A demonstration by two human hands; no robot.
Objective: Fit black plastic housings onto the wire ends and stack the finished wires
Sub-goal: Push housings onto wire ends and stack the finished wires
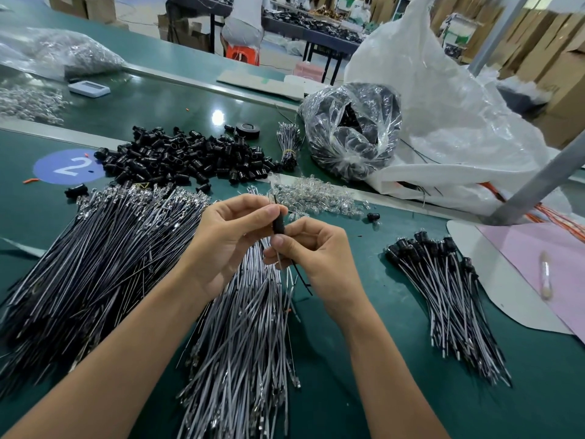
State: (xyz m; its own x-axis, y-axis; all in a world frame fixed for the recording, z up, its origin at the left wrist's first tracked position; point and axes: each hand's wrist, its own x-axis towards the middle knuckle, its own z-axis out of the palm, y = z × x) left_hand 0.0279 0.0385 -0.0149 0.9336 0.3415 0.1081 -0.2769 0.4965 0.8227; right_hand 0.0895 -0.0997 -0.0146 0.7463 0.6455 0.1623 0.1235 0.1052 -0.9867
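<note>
Over the green table my left hand (pixel 231 236) pinches a black plastic housing (pixel 279 224) from above. My right hand (pixel 313 251) grips the thin wires (pixel 300 278) that run out of the housing's lower end. Loose black housings (pixel 186 160) lie heaped at the back. A big fan of bare black wires (pixel 95 264) lies at the left, and grey wires (pixel 243 337) lie under my hands. Finished wires with housings fitted (pixel 443 289) are stacked at the right.
Clear small bulbs (pixel 313 194) lie scattered behind my hands. A clear bag of black parts (pixel 351 131) and a large white sack (pixel 443 99) stand at the back right. A tape roll (pixel 248 130) and a tied wire bundle (pixel 288 144) lie near the housings. Pink sheet (pixel 538 264) at far right.
</note>
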